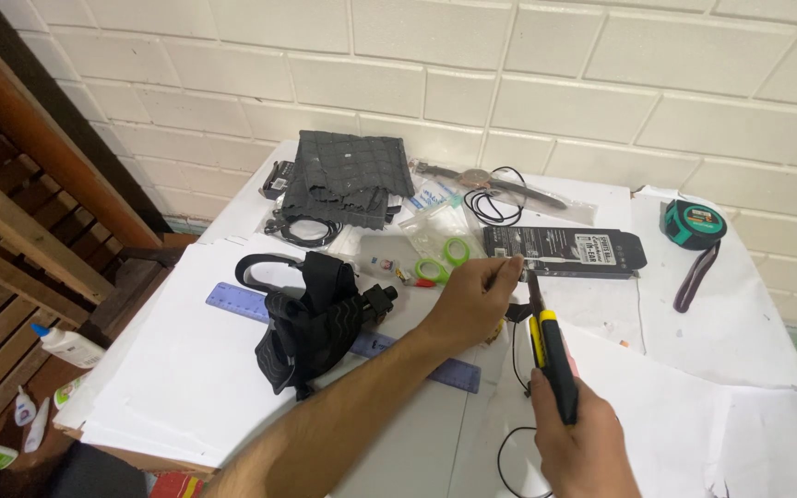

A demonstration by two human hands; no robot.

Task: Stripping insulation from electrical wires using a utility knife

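Pliers [551, 355], black-and-yellow handled, centre-right of frame; right hand [578, 443] wrapped shut on the handles, tip up at the left hand [472, 300]. Left fingers [500, 269] pinched narrow on a small part, too small to identify, with thin black wire [514, 355] hanging below. Risk: tip sits touching or just beside the fingertips, so a slip could nip skin or cut the wire. Around, largest first: white paper-covered bench [694, 350]; grey cloth [348, 175], upper centre; black strap bundle [315, 318] and blue ruler [242, 300], left; black box [565, 249]; green tape measure [694, 223]; green tape rolls [443, 261]. Nothing obstructs.
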